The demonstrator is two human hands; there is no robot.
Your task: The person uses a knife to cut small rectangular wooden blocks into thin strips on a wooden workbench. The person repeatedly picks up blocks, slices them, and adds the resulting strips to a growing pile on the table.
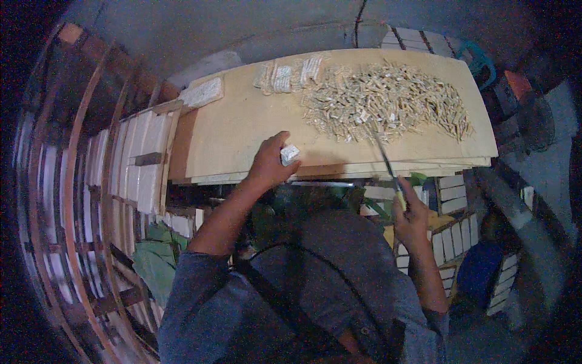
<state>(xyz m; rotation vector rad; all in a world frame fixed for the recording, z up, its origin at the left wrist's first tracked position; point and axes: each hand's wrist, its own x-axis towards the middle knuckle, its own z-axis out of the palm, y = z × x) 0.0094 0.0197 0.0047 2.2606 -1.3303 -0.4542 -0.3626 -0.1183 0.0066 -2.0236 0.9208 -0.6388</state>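
Note:
My left hand (274,162) is closed around a small whitish block (290,155) with a marked or speckled face, just above the near edge of the tabletop (236,127). Farther right, my right hand (412,215) grips the pale yellow handle of a long, thin knife (386,156). Its blade points away from me, and the tip reaches the near side of a wide heap of small pale pieces (388,100). The pieces look short and stick-like, but their exact kind is too blurred to tell.
Several whitish bundles (282,79) lie at the table's far side, left of the heap. A flat pale slab (203,92) rests at the far left corner. Wooden racks (103,164) stand on the left. Below the table at right are stacked white blocks (454,239).

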